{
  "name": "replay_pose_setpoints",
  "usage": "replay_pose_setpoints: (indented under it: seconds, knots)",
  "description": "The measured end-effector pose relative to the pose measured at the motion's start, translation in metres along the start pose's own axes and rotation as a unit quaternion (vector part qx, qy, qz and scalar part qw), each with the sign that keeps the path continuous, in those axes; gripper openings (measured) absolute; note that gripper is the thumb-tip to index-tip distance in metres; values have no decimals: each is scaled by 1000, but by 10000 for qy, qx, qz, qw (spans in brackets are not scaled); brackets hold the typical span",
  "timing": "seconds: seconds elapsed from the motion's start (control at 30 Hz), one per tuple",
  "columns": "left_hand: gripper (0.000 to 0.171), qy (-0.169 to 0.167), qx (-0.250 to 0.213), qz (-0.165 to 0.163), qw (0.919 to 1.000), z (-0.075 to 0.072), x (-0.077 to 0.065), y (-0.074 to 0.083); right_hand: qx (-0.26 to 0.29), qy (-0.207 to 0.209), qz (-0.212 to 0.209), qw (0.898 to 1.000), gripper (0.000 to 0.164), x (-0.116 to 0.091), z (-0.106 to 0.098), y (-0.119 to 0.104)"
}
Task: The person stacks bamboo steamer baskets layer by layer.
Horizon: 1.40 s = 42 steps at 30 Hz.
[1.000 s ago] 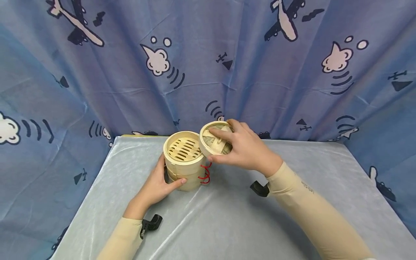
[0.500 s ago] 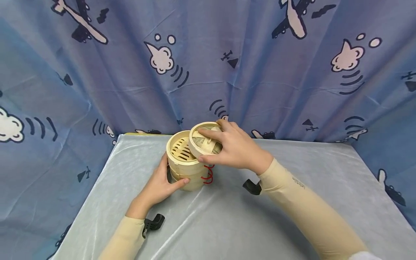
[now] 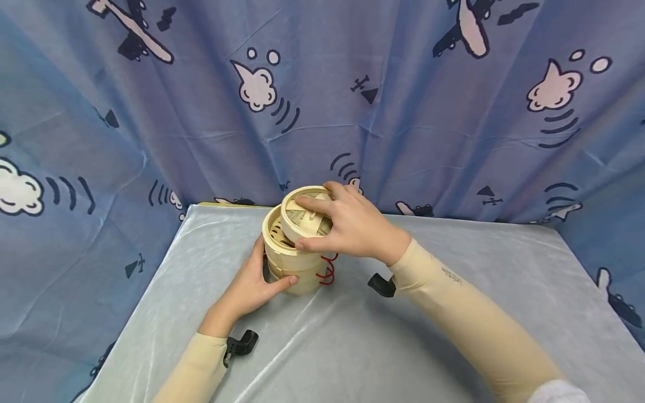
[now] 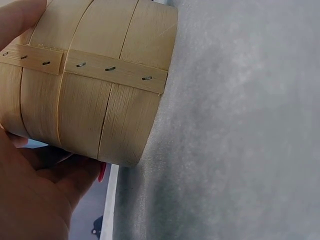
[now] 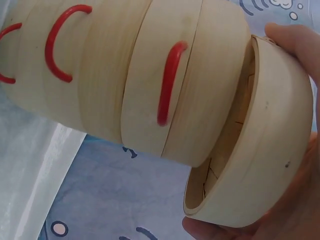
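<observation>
A stack of round bamboo steamer baskets (image 3: 292, 268) stands near the back of the table, its slatted inside partly showing. My left hand (image 3: 252, 282) grips the stack's left side, thumb across the front; the left wrist view shows the stapled bamboo wall (image 4: 110, 95) close up. From above, my right hand (image 3: 353, 226) holds the woven bamboo lid (image 3: 308, 215) by its rim. The lid is tilted over the right part of the top basket. In the right wrist view the lid (image 5: 255, 145) meets the top edge at an angle, with its hollow underside showing.
Red loop handles (image 3: 327, 271) stick out from the stack's right side. A grey-white cloth (image 3: 322, 341) covers the table. Behind the table's back edge hangs a blue curtain (image 3: 312, 101) printed with planes and clouds. Black camera mounts (image 3: 382, 285) sit at both wrists.
My right hand has moved left with the lid, which now covers more of the top basket's slats. The left hand keeps its grip on the stack. The head view has shifted slightly.
</observation>
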<state>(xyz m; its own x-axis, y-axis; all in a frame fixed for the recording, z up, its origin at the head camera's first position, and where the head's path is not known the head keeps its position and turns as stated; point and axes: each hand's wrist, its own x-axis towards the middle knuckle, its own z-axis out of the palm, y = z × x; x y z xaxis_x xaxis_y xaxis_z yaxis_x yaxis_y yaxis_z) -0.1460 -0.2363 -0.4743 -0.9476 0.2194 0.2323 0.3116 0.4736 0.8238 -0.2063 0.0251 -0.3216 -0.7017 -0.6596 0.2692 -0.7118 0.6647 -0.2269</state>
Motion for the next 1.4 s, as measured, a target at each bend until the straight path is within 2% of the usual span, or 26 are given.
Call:
replay_pose_setpoints:
  seconds: [0.47, 0.83, 1.0, 1.1, 1.3, 1.4]
  knots:
    - [120, -95, -212, 246, 9994, 5, 4, 5, -75, -11, -109, 9999, 87, 9, 4, -16]
    - [121, -113, -296, 183, 9993, 2, 2, 9, -282, -16, -288, 9992, 84, 13, 4, -24]
    - [120, -141, -298, 159, 9993, 2, -1, 8, -391, -69, -233, 9989, 83, 11, 7, -26]
    - [120, -129, -329, 165, 9992, 0, -3, 8, -439, -108, -235, 9987, 88, 10, 8, -29]
    - [121, -110, -375, 211, 9990, -5, -4, 11, -280, -215, -204, 9992, 110, 8, 3, -31]
    - [121, -36, -359, 201, 9991, -9, -4, 14, -148, -273, -19, 9995, 109, 6, -3, -28]
